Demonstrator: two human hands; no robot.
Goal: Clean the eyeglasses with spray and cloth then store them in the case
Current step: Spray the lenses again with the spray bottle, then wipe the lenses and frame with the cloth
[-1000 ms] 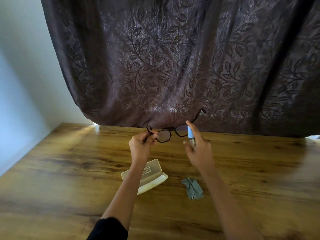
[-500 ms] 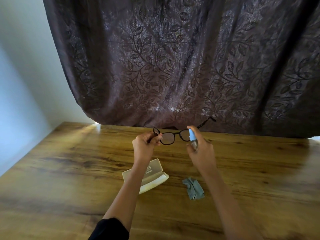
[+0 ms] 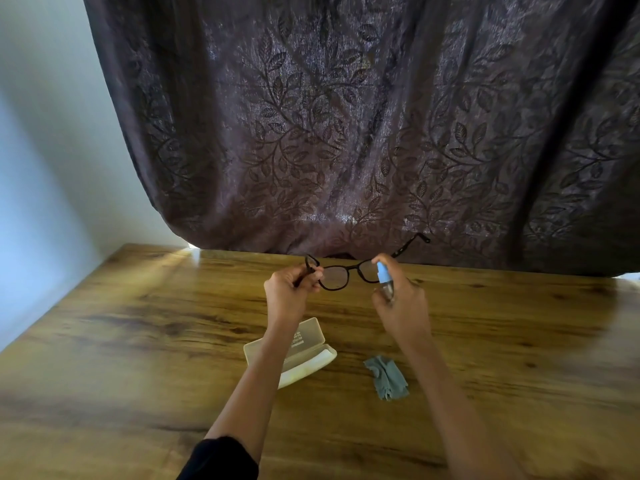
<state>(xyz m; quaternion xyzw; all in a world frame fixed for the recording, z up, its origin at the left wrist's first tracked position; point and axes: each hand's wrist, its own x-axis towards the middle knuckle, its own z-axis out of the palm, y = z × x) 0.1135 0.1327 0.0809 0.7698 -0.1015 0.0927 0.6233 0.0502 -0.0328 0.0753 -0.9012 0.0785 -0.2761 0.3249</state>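
Since those thin dark-framed eyeglasses [image 3: 341,276] look fragile, left hand [image 3: 289,294] pinches their 9 o'clock hinge, right hand [image 3: 403,308] grips blue-capped spray bottle [image 3: 383,277].

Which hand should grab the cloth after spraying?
Probably right. The cloth lies beside the right forearm; the right hand need only put down the spray bottle, while the left hand holds the eyeglasses.

Dark-framed eyeglasses [image 3: 341,277], temples unfolded, are held level in the air, one temple pinched in the fingers [image 3: 313,273] of the left hand [image 3: 289,296], the lenses just to the right of them. A small spray bottle [image 3: 384,280] with a pale blue top stands upright in the right hand [image 3: 401,306], forefinger on its top, overlapping one lens. Nearer than both hands, an open cream case [image 3: 304,355] lies under the left forearm, apart from a crumpled grey-blue cloth [image 3: 388,377].
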